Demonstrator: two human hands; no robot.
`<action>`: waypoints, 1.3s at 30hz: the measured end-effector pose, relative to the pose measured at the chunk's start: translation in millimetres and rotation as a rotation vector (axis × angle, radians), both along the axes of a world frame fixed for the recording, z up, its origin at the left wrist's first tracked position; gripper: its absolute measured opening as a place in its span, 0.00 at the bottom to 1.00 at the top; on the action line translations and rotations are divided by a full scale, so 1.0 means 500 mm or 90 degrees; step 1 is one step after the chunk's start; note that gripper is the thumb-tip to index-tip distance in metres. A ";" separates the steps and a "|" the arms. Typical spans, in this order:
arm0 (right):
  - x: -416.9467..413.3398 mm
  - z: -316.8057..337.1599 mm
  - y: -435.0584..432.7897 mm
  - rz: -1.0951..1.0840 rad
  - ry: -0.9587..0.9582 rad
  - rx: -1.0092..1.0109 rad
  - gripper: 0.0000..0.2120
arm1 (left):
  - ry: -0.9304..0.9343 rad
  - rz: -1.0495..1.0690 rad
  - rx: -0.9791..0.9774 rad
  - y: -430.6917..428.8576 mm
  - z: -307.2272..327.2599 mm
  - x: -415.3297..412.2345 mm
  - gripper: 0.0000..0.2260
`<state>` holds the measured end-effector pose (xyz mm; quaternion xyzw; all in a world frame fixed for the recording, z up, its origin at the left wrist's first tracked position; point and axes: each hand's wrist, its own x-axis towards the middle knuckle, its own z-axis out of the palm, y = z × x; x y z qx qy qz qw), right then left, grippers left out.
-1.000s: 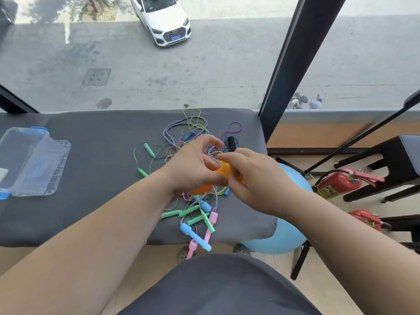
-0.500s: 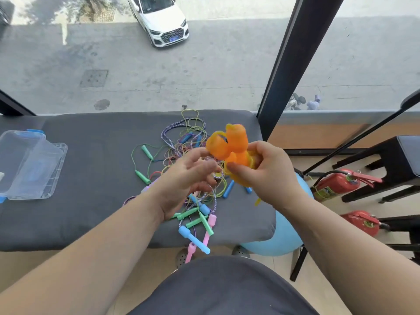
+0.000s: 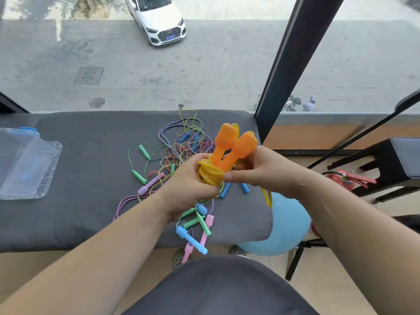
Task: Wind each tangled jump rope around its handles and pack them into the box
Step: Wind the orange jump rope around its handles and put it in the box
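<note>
Two orange handles (image 3: 231,146) of a jump rope point up and away from me, side by side. Their yellow cord (image 3: 210,175) is wound in coils round the lower handle ends. My left hand (image 3: 193,185) grips that coiled bundle from the left. My right hand (image 3: 261,171) holds the handles and cord from the right, and a loose yellow loop (image 3: 268,197) hangs below it. Under my hands a tangle of ropes (image 3: 181,148) with green, blue, pink and purple handles lies on the grey padded table (image 3: 91,178). The clear plastic box (image 3: 25,164) lies open at the far left.
A black window post (image 3: 284,64) rises just behind the table's right end. A light blue ball (image 3: 286,230) sits under the table's right corner. Red fire extinguishers (image 3: 345,180) and a dark stool (image 3: 391,164) stand on the floor to the right.
The orange handles came up off the pile into both hands. My left hand, which was open beside them, now grips the yellow coils wound at their base.
</note>
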<state>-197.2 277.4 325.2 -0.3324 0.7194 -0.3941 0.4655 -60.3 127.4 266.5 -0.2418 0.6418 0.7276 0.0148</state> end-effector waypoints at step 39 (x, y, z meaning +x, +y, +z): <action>-0.089 0.014 0.039 0.125 0.093 -0.052 0.15 | 0.169 -0.319 -0.505 0.013 0.073 0.012 0.32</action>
